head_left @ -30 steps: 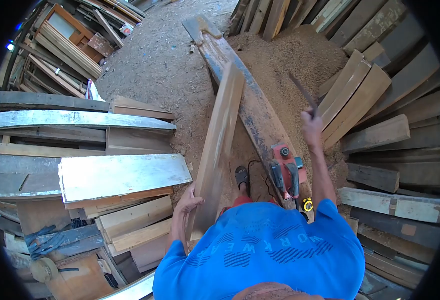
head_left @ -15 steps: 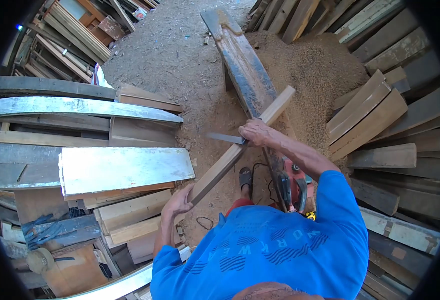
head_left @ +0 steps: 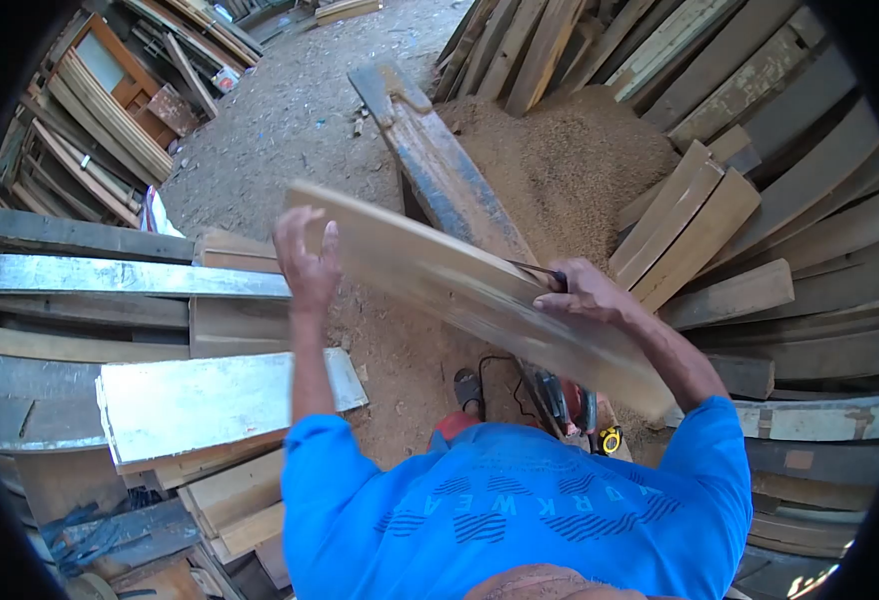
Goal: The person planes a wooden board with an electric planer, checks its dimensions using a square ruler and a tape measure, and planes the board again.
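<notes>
A wide wooden board [head_left: 450,295], blurred by motion, slants across the front of my body above the bench. My left hand [head_left: 308,255] is at its upper left end, thumb and fingers around the edge. Near the board's upper edge on the right, my right hand [head_left: 585,292] is closed on the dark handle of a thin-bladed tool [head_left: 535,268], and its fingers also meet the board. The blade points left along the board's edge. Beneath lies a narrow bench plank [head_left: 450,155] with worn blue paint.
A red power tool [head_left: 568,403] and a yellow tape measure [head_left: 610,440] lie near my body. Sawdust [head_left: 560,160] is heaped beyond the bench. Stacked boards line both sides, including a white panel [head_left: 200,400] at left. A sandal [head_left: 468,388] shows below.
The wood has been raised and turned so its broad face shows. My left hand has moved up and away from my body; my right hand has shifted right and down with the bladed tool.
</notes>
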Demonstrator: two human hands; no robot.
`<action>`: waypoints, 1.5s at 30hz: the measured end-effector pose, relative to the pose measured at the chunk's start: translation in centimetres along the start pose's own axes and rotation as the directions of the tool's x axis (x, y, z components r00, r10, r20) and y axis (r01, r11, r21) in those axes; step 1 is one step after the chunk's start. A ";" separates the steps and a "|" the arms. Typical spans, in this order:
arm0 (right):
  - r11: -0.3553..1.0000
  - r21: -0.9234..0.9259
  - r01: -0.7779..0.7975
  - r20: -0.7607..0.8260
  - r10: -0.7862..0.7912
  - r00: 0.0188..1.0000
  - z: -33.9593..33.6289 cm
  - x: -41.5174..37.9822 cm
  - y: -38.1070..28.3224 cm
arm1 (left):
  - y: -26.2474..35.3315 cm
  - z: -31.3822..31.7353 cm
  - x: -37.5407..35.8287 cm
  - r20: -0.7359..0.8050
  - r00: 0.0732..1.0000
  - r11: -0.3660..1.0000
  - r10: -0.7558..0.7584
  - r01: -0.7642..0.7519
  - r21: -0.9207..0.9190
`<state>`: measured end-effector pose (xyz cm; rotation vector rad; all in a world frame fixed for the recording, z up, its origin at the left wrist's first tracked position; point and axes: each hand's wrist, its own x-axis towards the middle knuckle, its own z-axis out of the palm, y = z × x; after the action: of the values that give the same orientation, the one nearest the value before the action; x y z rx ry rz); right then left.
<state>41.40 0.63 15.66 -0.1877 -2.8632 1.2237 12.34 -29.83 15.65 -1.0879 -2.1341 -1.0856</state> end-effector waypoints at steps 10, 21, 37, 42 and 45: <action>0.779 0.395 -0.487 -0.188 0.587 0.787 9.3 -0.8 13.7 | 18.8 16.3 -29.0 0.968 0.249 -0.403 0.023 0.889 -0.220; 0.847 0.271 -0.456 -0.214 0.515 0.830 5.1 8.3 4.0 | 21.2 11.5 -21.4 0.918 0.351 -0.784 0.187 0.616 -0.076; 0.997 0.056 0.047 -0.497 -0.013 0.868 1.1 1.2 -10.6 | 18.1 8.8 -7.6 0.818 0.571 -0.928 -0.068 0.265 -0.263; 0.958 -0.222 0.179 -0.679 -0.284 0.677 0.0 -1.5 -14.6 | 18.1 9.5 -4.3 0.614 0.770 -0.912 0.171 0.360 -0.197; 0.967 -0.132 0.220 -0.695 -0.249 0.675 2.1 -0.1 -16.4 | 20.8 8.5 -1.6 0.628 0.750 -0.692 -0.209 0.340 -0.636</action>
<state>39.67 -12.11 26.00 -0.2210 -2.1419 0.7987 29.88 -15.94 18.59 -0.4851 -0.5134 -3.9278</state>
